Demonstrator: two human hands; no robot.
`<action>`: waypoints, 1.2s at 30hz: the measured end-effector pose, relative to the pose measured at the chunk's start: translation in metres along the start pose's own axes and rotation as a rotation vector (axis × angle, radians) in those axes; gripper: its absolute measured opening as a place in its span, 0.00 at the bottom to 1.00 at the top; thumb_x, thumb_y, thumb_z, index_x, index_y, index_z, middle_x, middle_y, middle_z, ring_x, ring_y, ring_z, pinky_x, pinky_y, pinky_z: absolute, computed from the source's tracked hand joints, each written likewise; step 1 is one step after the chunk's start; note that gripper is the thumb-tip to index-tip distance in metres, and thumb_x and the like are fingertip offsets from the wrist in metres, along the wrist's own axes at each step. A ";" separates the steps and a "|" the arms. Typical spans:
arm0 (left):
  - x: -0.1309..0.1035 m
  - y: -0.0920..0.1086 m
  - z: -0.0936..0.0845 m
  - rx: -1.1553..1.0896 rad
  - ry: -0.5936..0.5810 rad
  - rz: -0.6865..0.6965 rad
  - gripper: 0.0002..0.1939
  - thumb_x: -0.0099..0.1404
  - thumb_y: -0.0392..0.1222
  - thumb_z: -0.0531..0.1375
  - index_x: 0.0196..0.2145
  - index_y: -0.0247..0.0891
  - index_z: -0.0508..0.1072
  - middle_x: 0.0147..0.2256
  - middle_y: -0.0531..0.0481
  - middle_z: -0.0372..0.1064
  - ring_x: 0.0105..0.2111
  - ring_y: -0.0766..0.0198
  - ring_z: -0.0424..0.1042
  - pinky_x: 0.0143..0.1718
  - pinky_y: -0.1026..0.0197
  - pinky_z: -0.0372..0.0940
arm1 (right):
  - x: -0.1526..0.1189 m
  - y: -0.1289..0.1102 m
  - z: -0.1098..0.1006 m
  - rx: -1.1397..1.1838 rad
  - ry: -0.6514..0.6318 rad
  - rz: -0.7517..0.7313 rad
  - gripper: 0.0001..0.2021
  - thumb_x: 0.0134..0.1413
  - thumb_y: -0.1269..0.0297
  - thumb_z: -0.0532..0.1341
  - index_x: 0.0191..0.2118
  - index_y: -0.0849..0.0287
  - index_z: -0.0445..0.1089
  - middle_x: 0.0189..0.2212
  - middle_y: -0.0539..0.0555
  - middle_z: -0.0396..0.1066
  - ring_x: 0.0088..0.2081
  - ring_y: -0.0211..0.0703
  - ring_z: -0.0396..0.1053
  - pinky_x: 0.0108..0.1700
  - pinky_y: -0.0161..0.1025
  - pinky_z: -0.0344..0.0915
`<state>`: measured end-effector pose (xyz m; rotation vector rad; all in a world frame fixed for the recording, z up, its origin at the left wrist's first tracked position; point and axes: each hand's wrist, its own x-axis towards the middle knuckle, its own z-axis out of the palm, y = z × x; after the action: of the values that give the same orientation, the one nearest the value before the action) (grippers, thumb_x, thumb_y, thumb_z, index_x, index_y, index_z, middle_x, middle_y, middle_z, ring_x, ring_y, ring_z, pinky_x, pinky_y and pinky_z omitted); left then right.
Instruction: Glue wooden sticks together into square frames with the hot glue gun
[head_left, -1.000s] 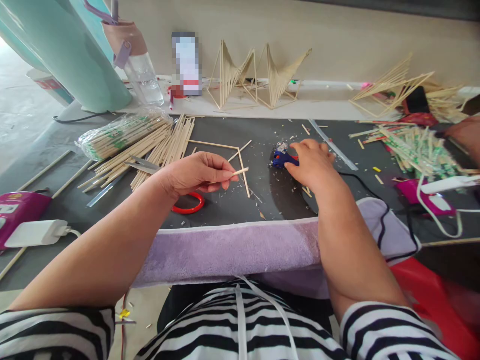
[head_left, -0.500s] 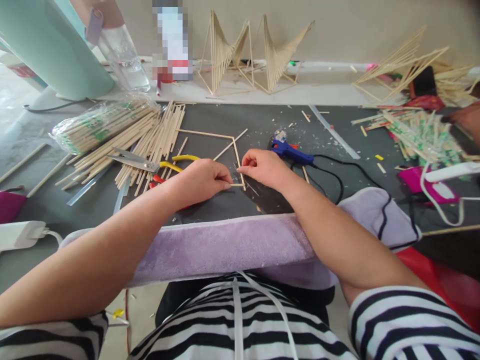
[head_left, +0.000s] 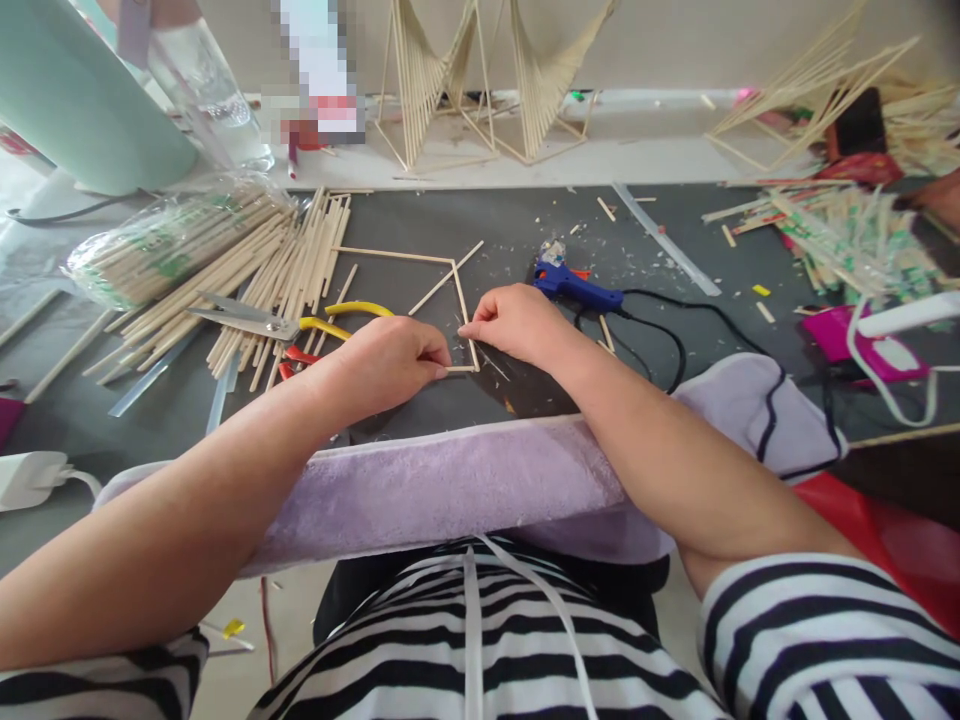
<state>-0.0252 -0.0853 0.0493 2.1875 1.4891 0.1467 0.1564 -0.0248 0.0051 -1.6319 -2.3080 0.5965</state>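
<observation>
Several joined wooden sticks form an angular frame (head_left: 397,255) on the dark table, with one loose-looking stick (head_left: 447,277) crossing its far corner. My left hand (head_left: 401,360) pinches the near stick of this frame, by its near corner. On the frame's right side, the fingertips of my right hand (head_left: 506,318) are pressed together at the side stick (head_left: 463,298); whether they grip it or a thin strand is too small to tell. Yellow-handled scissors (head_left: 259,318) lie left of my left hand, over a pile of sticks (head_left: 300,260). Beyond my right hand rests a blue glue gun (head_left: 577,288).
Stick models (head_left: 420,90) stand along the back ledge (head_left: 637,165). At left are a bottle (head_left: 214,90) and bagged sticks (head_left: 180,245). Wrapped sticks (head_left: 847,245) and a magenta object (head_left: 855,340) lie right. A purple cloth (head_left: 450,485) covers the near edge. Part of another person's hand shows at far right.
The whole view has shifted slightly, so table items appear a little further left and higher. Both hands keep nearly the same pose at the stick frame.
</observation>
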 end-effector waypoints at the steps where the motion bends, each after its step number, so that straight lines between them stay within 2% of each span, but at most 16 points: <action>1: 0.000 0.000 0.001 -0.007 0.006 -0.003 0.08 0.57 0.39 0.57 0.28 0.39 0.77 0.26 0.56 0.73 0.28 0.68 0.67 0.32 0.65 0.57 | 0.000 0.000 0.000 -0.004 0.000 -0.005 0.13 0.47 0.51 0.65 0.27 0.56 0.76 0.25 0.51 0.74 0.29 0.38 0.67 0.30 0.35 0.56; 14: 0.003 -0.003 0.003 0.000 -0.015 -0.018 0.06 0.55 0.39 0.60 0.26 0.39 0.77 0.23 0.57 0.71 0.24 0.70 0.64 0.30 0.65 0.56 | -0.001 -0.001 -0.002 -0.011 -0.016 -0.008 0.14 0.48 0.51 0.65 0.27 0.57 0.76 0.25 0.51 0.74 0.29 0.39 0.67 0.31 0.34 0.56; 20: 0.004 -0.004 0.005 0.025 -0.009 -0.012 0.05 0.55 0.39 0.60 0.27 0.41 0.78 0.24 0.57 0.71 0.26 0.68 0.66 0.30 0.64 0.55 | -0.002 -0.002 -0.003 -0.017 -0.007 -0.009 0.14 0.47 0.51 0.65 0.27 0.58 0.76 0.24 0.50 0.73 0.28 0.38 0.67 0.30 0.34 0.56; 27: 0.004 -0.006 0.008 0.022 0.015 0.022 0.07 0.56 0.40 0.60 0.32 0.41 0.78 0.23 0.58 0.70 0.25 0.68 0.65 0.29 0.64 0.55 | -0.001 -0.001 -0.003 -0.016 -0.021 -0.019 0.14 0.48 0.51 0.65 0.28 0.58 0.76 0.25 0.51 0.74 0.29 0.39 0.67 0.31 0.35 0.57; 36: 0.005 -0.010 0.009 -0.003 0.028 0.075 0.05 0.56 0.40 0.60 0.29 0.41 0.75 0.23 0.59 0.69 0.25 0.69 0.65 0.30 0.64 0.55 | 0.000 0.000 -0.002 -0.029 -0.042 -0.009 0.15 0.50 0.51 0.64 0.31 0.59 0.77 0.26 0.52 0.74 0.31 0.40 0.68 0.35 0.35 0.60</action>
<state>-0.0284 -0.0807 0.0356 2.2486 1.4208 0.2050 0.1573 -0.0246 0.0070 -1.6354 -2.3631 0.6039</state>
